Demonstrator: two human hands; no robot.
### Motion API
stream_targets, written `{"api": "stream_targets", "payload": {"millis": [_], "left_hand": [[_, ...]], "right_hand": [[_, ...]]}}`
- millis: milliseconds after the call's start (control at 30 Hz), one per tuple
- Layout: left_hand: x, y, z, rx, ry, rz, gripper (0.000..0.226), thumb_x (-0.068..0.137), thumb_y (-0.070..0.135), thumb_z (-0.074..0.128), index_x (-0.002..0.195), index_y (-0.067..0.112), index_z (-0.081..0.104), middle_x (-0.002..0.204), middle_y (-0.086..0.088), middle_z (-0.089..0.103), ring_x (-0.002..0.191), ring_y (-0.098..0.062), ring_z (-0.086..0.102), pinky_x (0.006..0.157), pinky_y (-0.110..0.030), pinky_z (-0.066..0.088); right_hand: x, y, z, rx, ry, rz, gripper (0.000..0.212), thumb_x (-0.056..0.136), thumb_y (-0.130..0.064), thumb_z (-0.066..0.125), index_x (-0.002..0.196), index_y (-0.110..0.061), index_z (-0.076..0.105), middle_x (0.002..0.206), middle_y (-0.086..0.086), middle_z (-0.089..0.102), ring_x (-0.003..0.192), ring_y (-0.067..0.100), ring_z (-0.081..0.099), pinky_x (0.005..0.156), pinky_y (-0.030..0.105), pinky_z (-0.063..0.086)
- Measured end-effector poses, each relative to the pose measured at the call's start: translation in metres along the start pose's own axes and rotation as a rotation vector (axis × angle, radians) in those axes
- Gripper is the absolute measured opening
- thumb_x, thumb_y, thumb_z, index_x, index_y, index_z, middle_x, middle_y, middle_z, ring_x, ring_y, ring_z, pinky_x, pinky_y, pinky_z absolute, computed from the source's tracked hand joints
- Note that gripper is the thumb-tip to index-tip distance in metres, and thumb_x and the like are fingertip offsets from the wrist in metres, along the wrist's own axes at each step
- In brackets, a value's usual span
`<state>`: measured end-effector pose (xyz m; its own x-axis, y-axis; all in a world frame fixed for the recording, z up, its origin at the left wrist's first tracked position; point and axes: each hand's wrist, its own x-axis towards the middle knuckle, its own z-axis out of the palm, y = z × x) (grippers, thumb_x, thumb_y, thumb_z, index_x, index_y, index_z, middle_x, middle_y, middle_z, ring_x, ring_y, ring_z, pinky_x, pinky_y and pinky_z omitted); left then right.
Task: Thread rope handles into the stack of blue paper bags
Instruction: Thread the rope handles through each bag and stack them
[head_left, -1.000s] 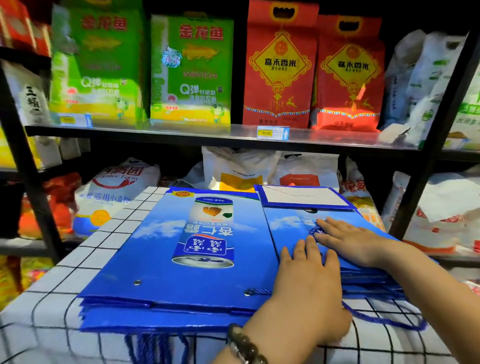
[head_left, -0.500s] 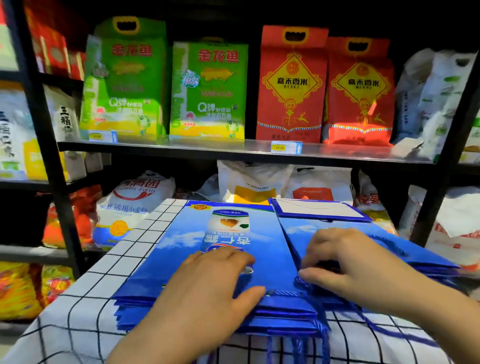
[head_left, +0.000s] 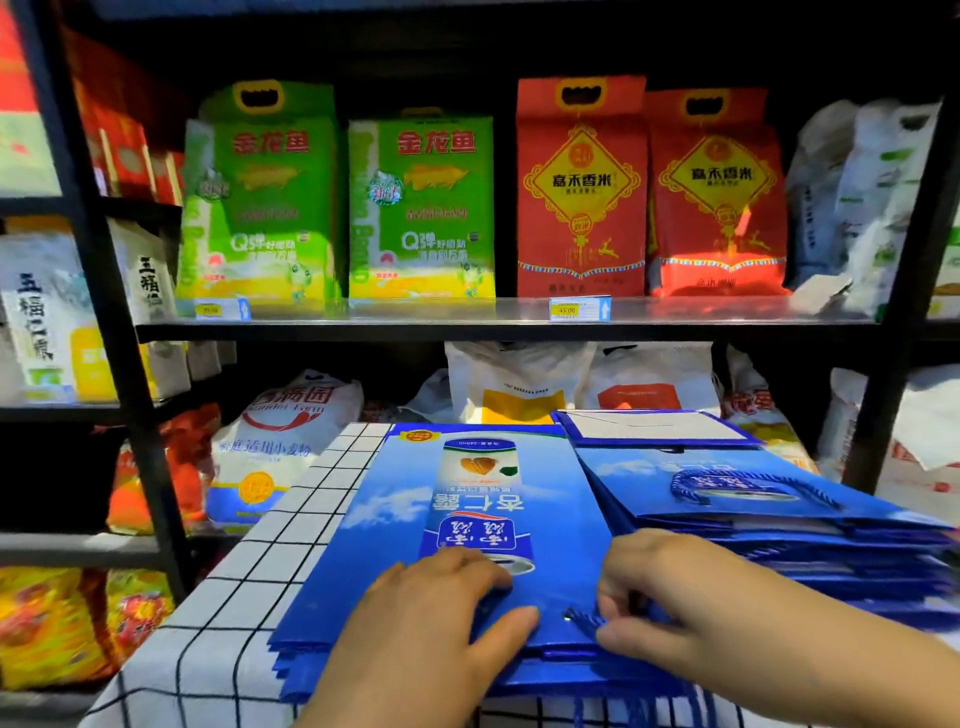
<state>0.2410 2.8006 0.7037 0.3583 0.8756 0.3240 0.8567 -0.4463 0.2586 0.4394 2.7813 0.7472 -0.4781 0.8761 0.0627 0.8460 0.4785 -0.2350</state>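
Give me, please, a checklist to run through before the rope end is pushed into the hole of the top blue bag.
1. The left hand presses the top flat blue paper bag of the left stack steady: ok.
2. The small metal-ringed hole near that bag's near edge is uncovered: ok.
3. The fingers of the right hand pinch the frayed blue rope end beside the hole: ok.
4. The rope end has entered the hole: cannot tell.
5. The right stack of blue paper bags, with a blue rope handle on top, lies clear of the hole: ok.
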Motion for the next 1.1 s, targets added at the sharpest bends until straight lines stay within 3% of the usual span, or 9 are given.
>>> {"api": "stream_targets", "payload": {"millis": [100,167,333,433,500,633,767,900,1100], "left_hand": [[0.0,0.001,0.0,-0.1,0.056,0.004,0.031,0.081,0.066,0.036,0.092,0.045,0.054,0.108,0.026,0.053,0.099,0.003,0.044,0.097,-0.019,0.031],[0.0,0.003,0.0,-0.23,0.152,0.022,0.038,0.066,0.069,0.031,0.073,0.04,0.054,0.089,0.021,0.058,0.088,-0.002,0.05,0.084,-0.019,0.039],[-0.004,0.017,-0.011,-0.729,0.194,-0.077,0.026,0.067,0.05,0.047,0.073,0.034,0.067,0.07,0.017,0.066,0.07,-0.001,0.06,0.067,-0.019,0.048],[-0.005,0.02,-0.015,-0.822,0.137,-0.143,0.039,0.068,0.057,0.059,0.065,0.019,0.068,0.063,0.011,0.065,0.066,-0.002,0.058,0.061,-0.02,0.045],[-0.003,0.018,-0.016,-0.775,0.13,-0.189,0.028,0.071,0.045,0.067,0.056,0.022,0.064,0.066,0.011,0.066,0.073,0.007,0.058,0.06,-0.015,0.044],[0.003,0.012,-0.027,-0.718,0.192,-0.176,0.035,0.081,0.032,0.063,0.057,0.007,0.056,0.048,0.0,0.046,0.045,-0.006,0.041,0.046,-0.016,0.032],[0.015,0.003,-0.043,-0.919,0.246,-0.267,0.03,0.084,0.025,0.061,0.061,0.006,0.062,0.046,-0.002,0.055,0.03,-0.012,0.038,0.035,-0.015,0.029],[0.03,-0.008,-0.046,-1.043,0.22,-0.322,0.022,0.086,0.017,0.06,0.066,0.008,0.064,0.048,-0.003,0.054,0.029,-0.01,0.044,0.036,-0.014,0.035],[0.041,-0.016,-0.045,-1.239,0.198,-0.429,0.018,0.088,0.015,0.058,0.071,0.009,0.06,0.042,0.002,0.053,0.033,-0.007,0.051,0.043,-0.016,0.048]], "right_hand": [[0.007,-0.013,-0.008,0.412,0.056,0.061,0.01,0.085,-0.029,0.06,0.085,-0.034,0.052,0.066,-0.009,0.059,0.059,0.001,0.05,0.059,0.015,0.041],[0.015,-0.019,-0.012,0.679,0.059,0.065,0.024,0.083,-0.015,0.062,0.098,-0.032,0.053,0.06,-0.005,0.06,0.051,0.007,0.053,0.049,0.018,0.04],[0.037,-0.03,-0.015,1.023,0.097,0.046,0.028,0.082,0.0,0.063,0.105,-0.015,0.058,0.072,0.011,0.06,0.054,0.016,0.059,0.043,0.02,0.044],[0.048,-0.034,-0.013,1.143,0.157,0.078,0.025,0.082,0.003,0.061,0.103,-0.01,0.059,0.074,0.011,0.065,0.052,0.013,0.06,0.043,0.019,0.045],[0.053,-0.035,-0.012,1.204,0.167,0.087,0.025,0.081,0.003,0.062,0.103,-0.008,0.06,0.073,0.01,0.067,0.052,0.014,0.06,0.044,0.019,0.046],[0.059,-0.034,-0.009,1.168,0.162,0.116,0.02,0.081,-0.003,0.063,0.1,-0.011,0.06,0.076,0.008,0.067,0.056,0.013,0.059,0.049,0.022,0.049],[0.057,-0.03,-0.001,0.988,0.205,0.159,0.009,0.085,-0.016,0.061,0.09,-0.013,0.056,0.064,0.003,0.06,0.05,0.014,0.055,0.041,0.021,0.041],[0.051,-0.038,0.005,0.755,0.053,0.089,0.045,0.075,-0.058,0.061,0.071,-0.013,0.065,0.054,-0.003,0.051,0.047,0.012,0.04,0.052,0.025,0.033],[0.052,-0.049,0.006,0.5,-0.104,-0.018,0.025,0.078,-0.032,0.069,0.059,-0.019,0.061,0.052,-0.007,0.048,0.05,0.003,0.039,0.05,0.016,0.031]]}}
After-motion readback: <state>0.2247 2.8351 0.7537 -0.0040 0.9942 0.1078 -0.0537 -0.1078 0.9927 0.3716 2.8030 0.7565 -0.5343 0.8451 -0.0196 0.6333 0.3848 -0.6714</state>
